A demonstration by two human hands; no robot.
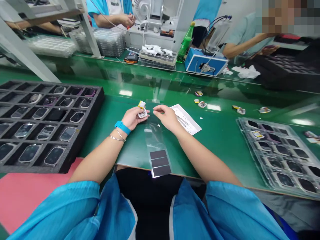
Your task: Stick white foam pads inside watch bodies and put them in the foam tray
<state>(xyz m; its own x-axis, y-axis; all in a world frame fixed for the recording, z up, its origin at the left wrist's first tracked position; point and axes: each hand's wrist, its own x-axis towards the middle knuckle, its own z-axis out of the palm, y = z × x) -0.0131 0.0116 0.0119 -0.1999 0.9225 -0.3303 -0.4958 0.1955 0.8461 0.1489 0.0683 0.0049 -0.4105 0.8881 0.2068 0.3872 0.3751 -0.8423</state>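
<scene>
Over the green bench [135, 150], the left hand [132, 117] grips a small watch case [142, 114] just beside the clear film strip [155, 140]; the right hand [165, 116] curls its fingers nearby, and from here I can't tell whether they hold anything. The case looks light and stiff, probably best held by its rim, sparing the delicate-looking yellow-edged flap [141, 104].

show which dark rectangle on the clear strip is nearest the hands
The topmost dark rectangle of three on the clear film strip; the other two lie farther from the left hand and right hand.
</scene>
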